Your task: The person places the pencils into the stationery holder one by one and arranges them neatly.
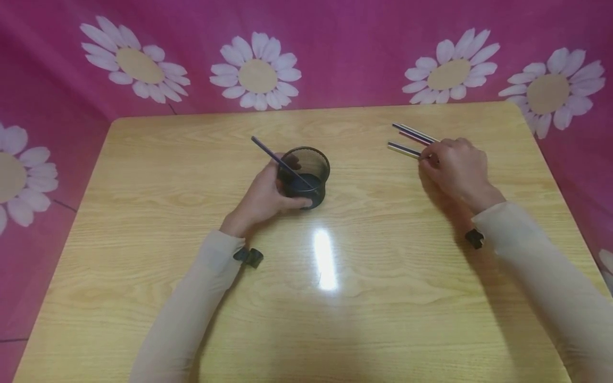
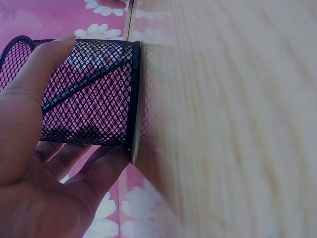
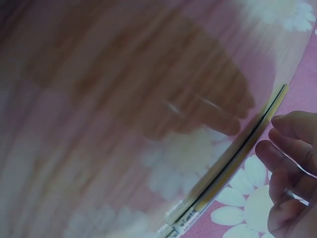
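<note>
- Cup (image 1: 317,159) sits left of centre, gripped by the left hand (image 1: 267,194).
- One pencil (image 1: 268,150) leans inside it, apparently done.
- Loose pencils (image 1: 404,150) lie far right, apparently left to do.
- Right hand (image 1: 458,166) is at them; whether it pinches one, I cannot tell.

a glossy, pale yellow-brown wood-grain tabletop (image 1: 407,276) with rounded far corners carries an elongated bright white glare (image 1: 325,260) near its middle. beyond its far edge and both sides spreads a magenta sheet (image 1: 345,37) printed with large white-petalled, cream-centred daisies (image 1: 257,75).
</note>
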The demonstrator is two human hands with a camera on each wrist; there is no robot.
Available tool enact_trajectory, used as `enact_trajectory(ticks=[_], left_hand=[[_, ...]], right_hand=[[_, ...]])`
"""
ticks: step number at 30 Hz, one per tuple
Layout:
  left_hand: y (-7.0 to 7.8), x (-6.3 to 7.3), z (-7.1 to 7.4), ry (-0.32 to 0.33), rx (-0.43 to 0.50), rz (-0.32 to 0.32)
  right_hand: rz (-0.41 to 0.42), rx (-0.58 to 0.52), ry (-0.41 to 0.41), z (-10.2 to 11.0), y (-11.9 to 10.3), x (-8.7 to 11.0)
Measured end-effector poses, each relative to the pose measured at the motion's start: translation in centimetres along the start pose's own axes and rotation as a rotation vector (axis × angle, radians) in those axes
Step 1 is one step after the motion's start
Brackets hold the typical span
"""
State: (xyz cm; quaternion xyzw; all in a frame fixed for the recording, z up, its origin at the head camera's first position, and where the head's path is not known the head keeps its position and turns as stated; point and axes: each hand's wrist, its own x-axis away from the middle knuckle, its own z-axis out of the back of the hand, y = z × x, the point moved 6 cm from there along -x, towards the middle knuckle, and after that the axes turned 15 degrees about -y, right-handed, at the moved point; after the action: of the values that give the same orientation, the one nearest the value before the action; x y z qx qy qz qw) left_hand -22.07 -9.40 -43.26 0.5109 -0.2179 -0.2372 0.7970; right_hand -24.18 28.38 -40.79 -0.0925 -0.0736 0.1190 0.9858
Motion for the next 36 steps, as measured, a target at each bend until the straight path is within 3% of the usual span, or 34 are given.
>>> enact_trajectory(ticks=[7,16,25,36], left_hand=[[-0.12,0.06,-0.05,-0.001,0.003,0.007],[-0.12,0.02,-0.04,-0.001,0.013,-0.007],[0.05,-0.04,-0.03,0.000,0.005,-0.003],[0.13,-0.04,-0.01,0.006,0.000,0.006]], right_hand=[[0.017,0.007,0.020,-0.14,0.05,0.05],[0.004,0.017,-0.013,-0.40,-0.05,-0.10],[0.027,0.022,0.035,-0.18,-0.07,-0.18],[0.036,0.018,0.027,-0.37,-0.03,-0.81]])
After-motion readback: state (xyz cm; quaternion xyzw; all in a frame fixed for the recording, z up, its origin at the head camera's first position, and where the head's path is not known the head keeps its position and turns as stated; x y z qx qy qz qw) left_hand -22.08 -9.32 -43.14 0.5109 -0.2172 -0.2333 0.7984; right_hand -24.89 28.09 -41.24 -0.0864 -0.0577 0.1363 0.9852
